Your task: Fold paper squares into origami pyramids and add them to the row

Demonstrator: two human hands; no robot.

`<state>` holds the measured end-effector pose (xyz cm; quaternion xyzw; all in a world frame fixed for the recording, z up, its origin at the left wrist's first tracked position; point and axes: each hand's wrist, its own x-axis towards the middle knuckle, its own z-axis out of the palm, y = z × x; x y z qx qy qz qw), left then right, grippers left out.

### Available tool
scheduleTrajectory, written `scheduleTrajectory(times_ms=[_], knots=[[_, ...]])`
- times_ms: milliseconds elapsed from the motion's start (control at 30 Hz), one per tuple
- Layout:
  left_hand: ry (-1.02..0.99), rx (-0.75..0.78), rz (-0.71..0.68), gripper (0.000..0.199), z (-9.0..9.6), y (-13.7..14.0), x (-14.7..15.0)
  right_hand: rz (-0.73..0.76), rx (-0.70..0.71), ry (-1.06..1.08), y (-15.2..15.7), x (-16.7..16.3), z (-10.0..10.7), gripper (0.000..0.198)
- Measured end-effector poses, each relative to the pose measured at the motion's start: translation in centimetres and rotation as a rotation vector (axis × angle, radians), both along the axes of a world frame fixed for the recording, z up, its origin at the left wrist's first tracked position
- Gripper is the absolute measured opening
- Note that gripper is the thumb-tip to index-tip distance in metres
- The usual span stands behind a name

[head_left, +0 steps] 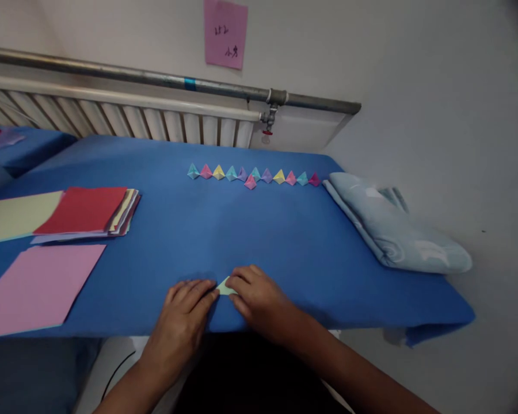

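Observation:
A small piece of folded pale green paper (227, 287) lies on the blue-covered table near its front edge, between my two hands. My left hand (185, 310) has its thumb and forefinger closed at the paper's left tip. Over the right part of the paper, my right hand (254, 296) is closed with its fingers and thumb pressed on it, hiding that end. Farther back, several small folded paper pieces (266, 176) in blue, pink, yellow and purple stand in a row. One pink folded piece (250, 182) sits just in front of the row.
On the left are a pink paper stack (47, 287), a red-topped stack of coloured sheets (86, 210) and pale yellow paper (19, 215). A folded light blue cloth (392, 224) rests at the table's right end. A radiator (147, 122) and a metal pipe (133, 76) run behind the table.

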<state>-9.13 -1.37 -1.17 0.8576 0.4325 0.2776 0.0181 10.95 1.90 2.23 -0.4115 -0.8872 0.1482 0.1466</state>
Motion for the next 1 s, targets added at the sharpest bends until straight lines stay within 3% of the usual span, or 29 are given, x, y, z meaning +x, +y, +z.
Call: scheduleTrajectory(times_ms=[200, 367, 433, 533, 633, 800, 1000], knots=[[-0.261, -0.026, 0.189, 0.029, 0.6, -4.5, -0.9, 0.116, 0.031, 0.002, -2.9, 1.0, -0.3, 0.018], [-0.415, -0.179, 0.236, 0.020, 0.9, -6.3, -1.1, 0.156, 0.103, 0.011, -4.1, 1.4, -1.2, 0.017], [-0.470, -0.336, 0.217, 0.016, 0.9, -6.4, -0.6, 0.140, 0.146, 0.024, -4.3, 1.3, -1.4, 0.016], [-0.597, -0.751, 0.182, 0.022, 1.1, -6.2, 1.0, 0.065, 0.215, 0.111, -4.7, 1.0, -1.7, 0.016], [-0.882, -1.019, 0.194, 0.030, 1.6, -5.7, 2.8, -0.019, 0.265, 0.231, -5.1, 0.4, -1.8, 0.020], [-1.167, -0.980, 0.238, 0.036, 2.9, -4.9, 4.4, -0.050, 0.284, 0.353, -5.8, -0.1, -1.1, 0.019], [-1.266, -0.898, 0.225, 0.031, 3.3, -4.8, 5.6, -0.038, 0.261, 0.439, -6.1, 0.2, -0.2, 0.020]])
